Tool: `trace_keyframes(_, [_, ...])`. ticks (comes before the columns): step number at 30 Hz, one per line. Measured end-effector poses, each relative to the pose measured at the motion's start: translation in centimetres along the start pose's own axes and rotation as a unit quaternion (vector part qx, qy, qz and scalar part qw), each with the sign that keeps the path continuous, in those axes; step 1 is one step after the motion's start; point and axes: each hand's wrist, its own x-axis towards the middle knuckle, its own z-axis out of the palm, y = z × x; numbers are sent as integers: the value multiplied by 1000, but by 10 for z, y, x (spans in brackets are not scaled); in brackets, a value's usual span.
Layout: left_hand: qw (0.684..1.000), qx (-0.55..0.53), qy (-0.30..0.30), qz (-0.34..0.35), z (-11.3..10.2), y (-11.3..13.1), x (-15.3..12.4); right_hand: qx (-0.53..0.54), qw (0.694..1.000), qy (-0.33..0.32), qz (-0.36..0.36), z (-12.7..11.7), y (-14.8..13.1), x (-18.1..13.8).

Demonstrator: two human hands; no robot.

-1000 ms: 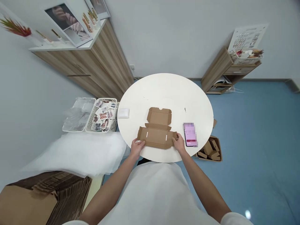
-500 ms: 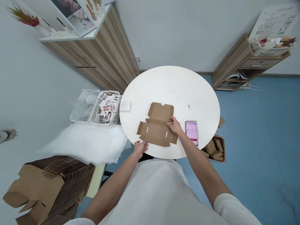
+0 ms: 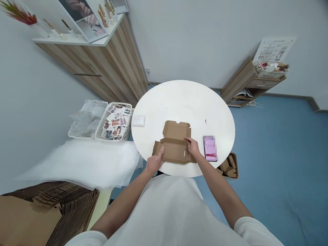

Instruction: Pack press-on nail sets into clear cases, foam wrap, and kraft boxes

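An unfolded brown cardboard box (image 3: 175,152) lies near the front edge of the round white table (image 3: 189,99), its lid panel pointing away from me. My left hand (image 3: 155,162) grips its near left corner, thumb on top by a white slot and the other fingers hidden beneath. At the right side, by the crease between lid and base, my right hand (image 3: 192,146) pinches the cardboard edge. A phone (image 3: 210,148) with a pink screen lies to the right of that hand.
A small white pad (image 3: 138,121) sits at the table's left edge. Beyond it are a basket of nail-design cards (image 3: 118,123), white sheets (image 3: 84,160) and stacked flat cardboard (image 3: 71,208). A carton of folded boxes (image 3: 230,167) stands on the floor at right.
My left hand has moved from touching the near edge to gripping the left corner, thumb on top. The box's near and side flaps are tilted up slightly. The whole view has shifted a little.
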Motion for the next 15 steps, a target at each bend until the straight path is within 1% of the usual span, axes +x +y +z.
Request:
trace_keyframes(2, [994, 79, 28, 62, -10, -3, 8, -8, 1000, 3, -18, 3, 0, -8])
trace_keyframes(5, [973, 148, 72, 162, -21, -5, 21, -28, 999, 11, -42, 8, -1, -20])
trace_keyframes(6, [965, 165, 72, 192, -23, -4, 25, -37, 998, 15, -48, 10, -2, -24])
trace_keyframes(8, [949, 194, 53, 242, -25, -3, 32, -54, 997, 26, -54, 15, -4, -31])
trace_keyframes(11, [931, 222, 24, 287, -25, -1, 41, -93, 993, 40, -56, 20, -9, -41])
trace_keyframes(15, [924, 223, 19, 311, -25, -1, 47, -158, 985, 30, -60, 24, -18, -57])
